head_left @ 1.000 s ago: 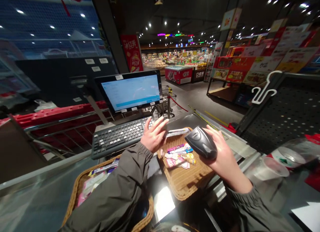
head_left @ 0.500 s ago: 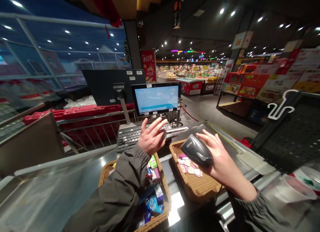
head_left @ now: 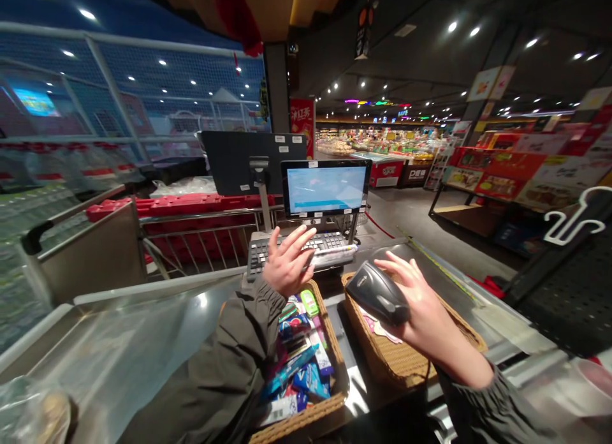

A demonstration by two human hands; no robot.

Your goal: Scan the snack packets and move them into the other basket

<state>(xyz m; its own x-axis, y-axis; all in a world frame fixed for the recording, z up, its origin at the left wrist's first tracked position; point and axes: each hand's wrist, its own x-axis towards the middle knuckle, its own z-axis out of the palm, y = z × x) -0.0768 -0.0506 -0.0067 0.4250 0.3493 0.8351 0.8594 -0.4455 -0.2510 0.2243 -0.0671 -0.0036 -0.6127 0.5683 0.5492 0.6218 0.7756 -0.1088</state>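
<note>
My left hand [head_left: 288, 263] is in front of the keyboard, its fingers extended forward. A slim whitish packet [head_left: 333, 256] with a bluish end is pinched on its thumb side; what is inside I cannot make out. My right hand [head_left: 421, 300] grips a black handheld barcode scanner [head_left: 378, 294], its head turned left toward the packet. Below my left forearm a wicker basket [head_left: 335, 351] holds several small colourful packets. Beneath the scanner, a second wicker basket [head_left: 399, 361] contains pink-and-white pieces, partly hidden by the scanner and my hand.
A lit monitor [head_left: 327, 189] stands behind the keyboard [head_left: 329, 241], with a second dark screen [head_left: 229, 163] to its left. The metal counter [head_left: 157, 332] stretches to the left. A white hook [head_left: 574, 217] hangs at the right. A clear plastic bag [head_left: 36, 409] lies bottom left.
The view has turned left, so the monitor and baskets appear further right. My hands keep hold of the packet and the scanner, nearly unmoved in the picture.
</note>
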